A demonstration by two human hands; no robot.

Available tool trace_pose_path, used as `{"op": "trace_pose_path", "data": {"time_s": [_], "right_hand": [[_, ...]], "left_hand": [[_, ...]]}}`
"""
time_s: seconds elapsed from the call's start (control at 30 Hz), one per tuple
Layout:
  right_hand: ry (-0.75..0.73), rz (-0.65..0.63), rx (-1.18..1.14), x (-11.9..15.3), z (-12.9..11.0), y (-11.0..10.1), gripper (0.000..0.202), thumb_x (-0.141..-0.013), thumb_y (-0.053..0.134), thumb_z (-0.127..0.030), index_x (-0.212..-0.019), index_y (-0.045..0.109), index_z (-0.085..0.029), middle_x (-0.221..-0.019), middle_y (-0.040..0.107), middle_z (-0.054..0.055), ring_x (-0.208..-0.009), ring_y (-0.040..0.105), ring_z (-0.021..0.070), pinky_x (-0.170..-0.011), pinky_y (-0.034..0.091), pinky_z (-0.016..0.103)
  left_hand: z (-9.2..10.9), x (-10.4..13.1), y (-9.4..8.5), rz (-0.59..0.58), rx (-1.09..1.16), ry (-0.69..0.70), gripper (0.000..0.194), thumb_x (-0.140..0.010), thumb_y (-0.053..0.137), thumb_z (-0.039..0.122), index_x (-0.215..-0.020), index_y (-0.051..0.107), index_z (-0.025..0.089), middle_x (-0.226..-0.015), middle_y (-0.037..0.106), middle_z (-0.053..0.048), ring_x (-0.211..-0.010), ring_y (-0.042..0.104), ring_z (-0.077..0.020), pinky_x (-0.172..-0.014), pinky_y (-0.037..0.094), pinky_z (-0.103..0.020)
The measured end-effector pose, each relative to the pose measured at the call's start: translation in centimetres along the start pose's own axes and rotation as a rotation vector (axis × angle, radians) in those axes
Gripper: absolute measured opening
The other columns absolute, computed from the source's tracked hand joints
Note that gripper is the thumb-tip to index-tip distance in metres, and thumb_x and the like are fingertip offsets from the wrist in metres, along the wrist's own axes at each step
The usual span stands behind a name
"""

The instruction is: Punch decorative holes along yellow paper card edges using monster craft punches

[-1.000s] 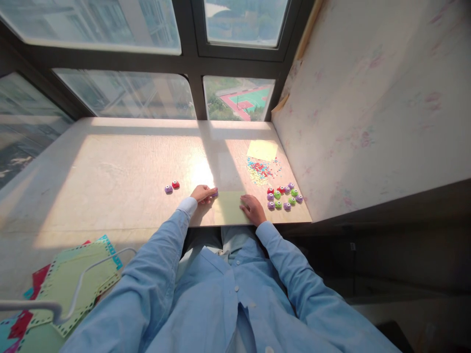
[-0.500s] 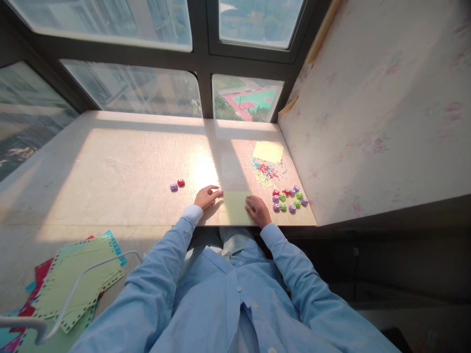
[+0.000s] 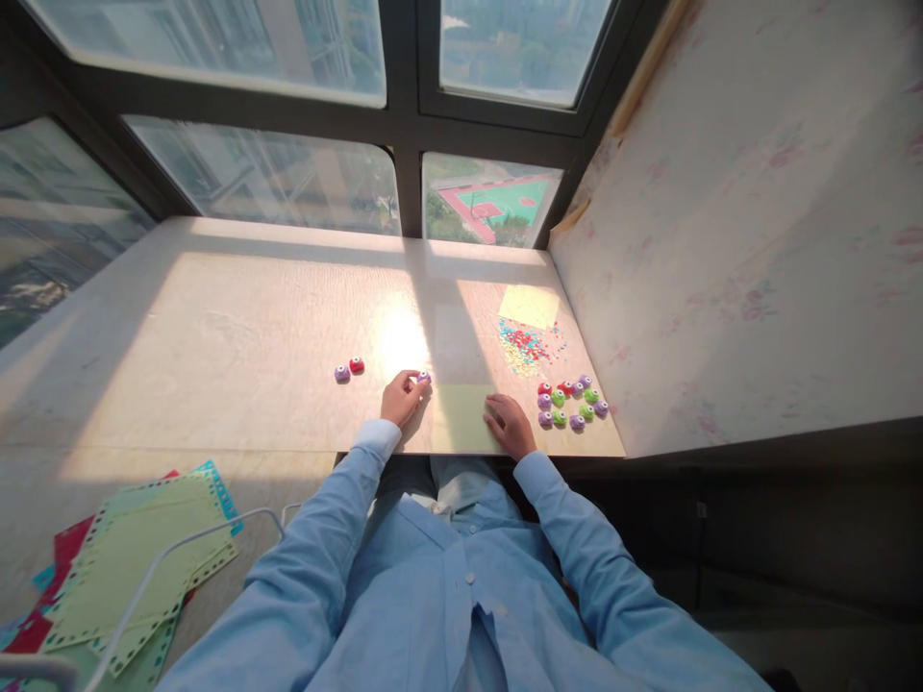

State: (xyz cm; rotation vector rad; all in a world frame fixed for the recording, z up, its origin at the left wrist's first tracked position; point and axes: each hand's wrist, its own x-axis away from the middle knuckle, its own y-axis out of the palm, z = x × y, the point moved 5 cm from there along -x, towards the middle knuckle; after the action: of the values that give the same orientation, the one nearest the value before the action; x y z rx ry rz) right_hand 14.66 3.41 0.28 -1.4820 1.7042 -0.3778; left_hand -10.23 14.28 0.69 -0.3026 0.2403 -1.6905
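My left hand [image 3: 402, 397] pinches a small purple hole punch [image 3: 424, 378] with an eye-like spot, just beyond the upper left corner of a pale green sheet [image 3: 460, 419]. On the sheet's right edge rests my right hand [image 3: 509, 425], fingers spread a little and holding nothing. A purple punch [image 3: 341, 374] and a red punch [image 3: 357, 365] sit side by side to the left. Several purple, green and red punches [image 3: 578, 422] are grouped right of my right hand.
Behind the grouped punches lie scattered red, blue and yellow bits [image 3: 525, 346] and a yellow sheet [image 3: 530, 306]. Punched colored sheets [image 3: 137, 538] are stacked at lower left, with a white bent rod [image 3: 180, 541] above them. A papered wall [image 3: 735, 279] bounds the right side.
My left hand has drawn slightly left with the purple punch, away from the sheet's corner. My right hand stays at the sheet's right edge. The view has shifted a little.
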Motion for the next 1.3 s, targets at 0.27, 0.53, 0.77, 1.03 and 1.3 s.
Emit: {"op": "trace_pose_path", "data": {"time_s": [0.27,0.53,0.77,1.03,1.3], "right_hand": [[0.019,0.053,-0.06,0.1,0.0,-0.3,0.03,-0.092,0.053,-0.03,-0.116,0.067,-0.018,-0.122,0.065,0.011,-0.119,0.058,0.0226,-0.107,0.048,0.045],[0.127,0.112,-0.17,0.1,0.5,-0.8,0.027,-0.09,0.054,-0.031,-0.11,0.069,-0.02,-0.116,0.068,0.01,-0.112,0.062,0.0217,-0.102,0.052,0.044],[0.325,0.198,-0.303,0.7,0.1,-0.8,0.033,-0.088,0.057,-0.041,-0.109,0.069,-0.019,-0.116,0.067,0.012,-0.111,0.062,0.0228,-0.101,0.052,0.045],[0.584,0.016,-0.785,0.2,-5.2,1.1,0.049,-0.084,0.064,-0.053,-0.117,0.066,-0.017,-0.114,0.069,0.011,-0.096,0.069,0.0205,-0.084,0.06,0.037],[0.647,0.085,-0.854,-0.4,-5.6,-1.1,0.05,-0.082,0.067,-0.053,-0.118,0.067,-0.018,-0.121,0.067,0.011,-0.104,0.066,0.0227,-0.083,0.061,0.036]], "left_hand": [[-0.1,0.4,-0.2,0.125,0.105,-0.074,0.042,-0.079,0.063,0.055,-0.098,0.059,0.018,-0.056,0.05,0.006,-0.049,0.054,-0.0103,-0.048,0.041,-0.02],[0.0,0.5,-1.1,0.254,0.385,-0.207,0.045,-0.073,0.065,0.055,-0.094,0.057,0.016,-0.074,0.059,0.001,-0.048,0.049,-0.0067,-0.041,0.037,-0.019],[0.1,2.4,-0.8,0.274,0.469,-0.288,0.042,-0.071,0.071,0.05,-0.093,0.059,0.016,-0.089,0.064,-0.003,-0.056,0.054,-0.0063,-0.045,0.04,-0.018],[3.9,6.1,4.9,0.146,0.289,-0.109,0.036,-0.075,0.072,0.049,-0.091,0.062,0.018,-0.088,0.068,-0.006,-0.07,0.063,-0.0147,-0.06,0.051,-0.026],[6.9,7.6,8.2,0.118,-0.003,0.359,0.021,-0.089,0.061,0.036,-0.104,0.064,0.023,-0.108,0.067,-0.011,-0.099,0.066,-0.0214,-0.075,0.058,-0.034]]}}
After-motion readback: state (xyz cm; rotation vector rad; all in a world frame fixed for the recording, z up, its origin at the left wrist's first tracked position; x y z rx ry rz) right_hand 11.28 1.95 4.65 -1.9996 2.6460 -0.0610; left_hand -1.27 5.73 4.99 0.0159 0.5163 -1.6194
